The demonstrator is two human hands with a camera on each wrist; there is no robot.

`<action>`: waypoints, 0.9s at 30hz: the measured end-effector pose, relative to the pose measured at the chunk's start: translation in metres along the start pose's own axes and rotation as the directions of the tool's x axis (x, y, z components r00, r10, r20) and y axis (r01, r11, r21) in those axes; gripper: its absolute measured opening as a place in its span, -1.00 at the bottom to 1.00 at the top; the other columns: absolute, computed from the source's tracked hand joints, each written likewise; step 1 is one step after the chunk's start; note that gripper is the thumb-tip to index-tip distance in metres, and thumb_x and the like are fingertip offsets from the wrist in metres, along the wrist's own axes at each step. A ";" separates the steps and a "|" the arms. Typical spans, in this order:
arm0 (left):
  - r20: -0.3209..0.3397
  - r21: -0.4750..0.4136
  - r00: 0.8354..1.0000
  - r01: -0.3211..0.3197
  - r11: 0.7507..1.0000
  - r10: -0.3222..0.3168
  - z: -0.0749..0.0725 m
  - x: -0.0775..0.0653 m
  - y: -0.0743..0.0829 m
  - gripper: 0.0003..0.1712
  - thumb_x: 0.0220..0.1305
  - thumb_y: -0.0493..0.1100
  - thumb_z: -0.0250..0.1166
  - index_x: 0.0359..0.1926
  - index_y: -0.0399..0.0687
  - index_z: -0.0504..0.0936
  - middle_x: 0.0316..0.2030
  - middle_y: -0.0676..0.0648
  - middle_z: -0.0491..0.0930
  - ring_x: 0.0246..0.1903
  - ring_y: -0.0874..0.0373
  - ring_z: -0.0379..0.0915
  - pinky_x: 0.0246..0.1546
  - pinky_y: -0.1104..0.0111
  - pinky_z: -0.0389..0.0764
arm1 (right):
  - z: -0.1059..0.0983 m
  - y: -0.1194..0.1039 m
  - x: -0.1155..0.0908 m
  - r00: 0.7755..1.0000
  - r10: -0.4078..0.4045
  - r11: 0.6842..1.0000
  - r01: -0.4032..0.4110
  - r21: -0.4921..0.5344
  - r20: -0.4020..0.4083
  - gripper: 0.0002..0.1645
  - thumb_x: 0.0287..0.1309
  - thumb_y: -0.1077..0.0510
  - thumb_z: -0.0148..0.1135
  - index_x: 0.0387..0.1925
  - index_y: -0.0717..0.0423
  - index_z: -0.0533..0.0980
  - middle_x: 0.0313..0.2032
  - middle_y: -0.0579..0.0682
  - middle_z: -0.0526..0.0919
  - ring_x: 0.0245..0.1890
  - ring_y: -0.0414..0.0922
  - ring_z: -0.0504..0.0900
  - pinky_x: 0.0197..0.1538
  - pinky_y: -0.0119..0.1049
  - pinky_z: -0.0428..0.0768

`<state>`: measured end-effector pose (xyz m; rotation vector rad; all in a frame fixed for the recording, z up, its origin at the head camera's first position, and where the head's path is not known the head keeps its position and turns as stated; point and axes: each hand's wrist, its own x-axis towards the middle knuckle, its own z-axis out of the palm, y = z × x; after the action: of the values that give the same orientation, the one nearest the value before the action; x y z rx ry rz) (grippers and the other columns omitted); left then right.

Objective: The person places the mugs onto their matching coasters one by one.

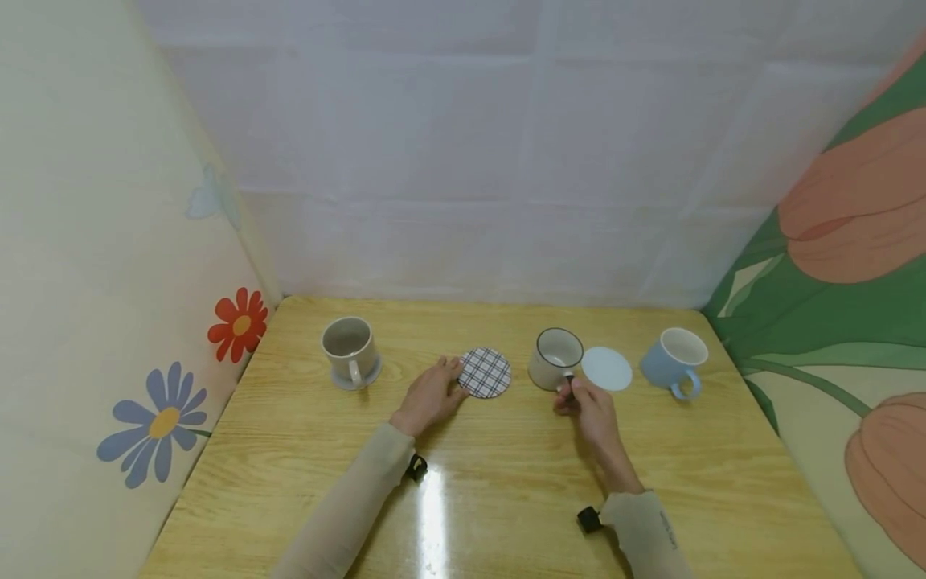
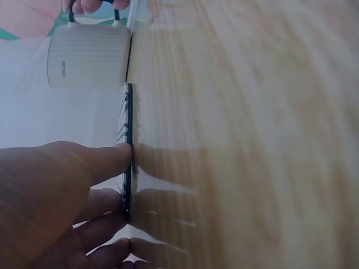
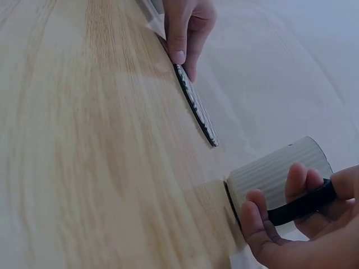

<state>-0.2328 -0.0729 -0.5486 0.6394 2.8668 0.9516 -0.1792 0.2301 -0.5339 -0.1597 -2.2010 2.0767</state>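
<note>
My left hand (image 1: pixel 432 392) holds a round plaid coaster (image 1: pixel 485 373) by its left edge, thumb on the near side and fingers on the far side. The coaster lies at the tabletop, seen edge-on in the left wrist view. With my right hand (image 1: pixel 589 410) I grip the black handle (image 3: pixel 303 206) of a white ribbed mug (image 1: pixel 551 366) with a dark rim. That mug is upright, its base at the tabletop in the right wrist view. Just right of it lies a plain pale blue coaster (image 1: pixel 607 369), with nothing on it.
Far left, a grey-beige mug (image 1: pixel 348 344) stands on a grey coaster (image 1: pixel 371 378), handle toward me. At the right a light blue mug (image 1: pixel 661 367) stands directly on the wooden table (image 1: pixel 506 498). A white cloth (image 1: pixel 448 161) hangs behind, with flower-patterned panels at both sides.
</note>
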 end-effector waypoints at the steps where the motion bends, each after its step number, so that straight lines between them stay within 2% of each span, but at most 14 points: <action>1: 0.002 0.002 1.000 0.002 1.000 -0.002 0.000 0.000 0.000 -0.29 0.48 -0.08 0.38 0.51 -0.24 0.43 0.53 -0.31 0.36 0.56 -0.40 0.18 0.57 -0.22 0.26 | 0.000 0.000 0.000 1.000 -0.002 1.000 0.002 -0.004 0.002 -0.53 0.70 0.23 -0.12 -0.19 0.61 0.52 -0.34 0.10 0.73 -0.35 -0.17 0.75 -0.21 -0.31 0.80; 14: 0.015 0.006 1.000 0.012 1.000 -0.013 -0.001 0.000 0.001 -0.30 0.47 -0.07 0.39 0.50 -0.25 0.45 0.53 -0.31 0.35 0.56 -0.37 0.20 0.57 -0.21 0.27 | 0.003 -0.005 -0.002 0.999 -0.014 1.000 0.013 -0.019 -0.031 -0.52 0.68 0.25 -0.12 -0.19 0.65 0.52 -0.36 0.12 0.72 -0.34 -0.11 0.76 -0.17 -0.23 0.83; 23: 0.002 -0.008 1.000 0.001 1.000 -0.001 -0.002 -0.001 0.002 -0.30 0.46 -0.09 0.40 0.49 -0.27 0.45 0.52 -0.31 0.37 0.55 -0.39 0.21 0.56 -0.21 0.27 | 0.005 -0.008 -0.003 0.999 0.003 1.000 -0.003 0.007 -0.034 -0.50 0.71 0.19 -0.12 -0.15 0.64 0.50 -0.35 0.04 0.70 -0.31 -0.13 0.73 -0.13 -0.22 0.83; 27: 0.005 -0.010 1.000 0.003 1.000 -0.003 -0.003 -0.002 0.003 -0.30 0.46 -0.09 0.40 0.49 -0.28 0.44 0.52 -0.32 0.36 0.55 -0.40 0.20 0.57 -0.21 0.27 | 0.006 -0.009 -0.003 1.000 0.003 1.000 -0.003 0.007 -0.031 -0.49 0.71 0.19 -0.12 -0.14 0.64 0.50 -0.34 0.07 0.70 -0.32 -0.14 0.73 -0.13 -0.23 0.83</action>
<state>-0.2307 -0.0731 -0.5442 0.6352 2.8563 0.9621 -0.1767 0.2233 -0.5249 -0.1931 -2.1763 2.0693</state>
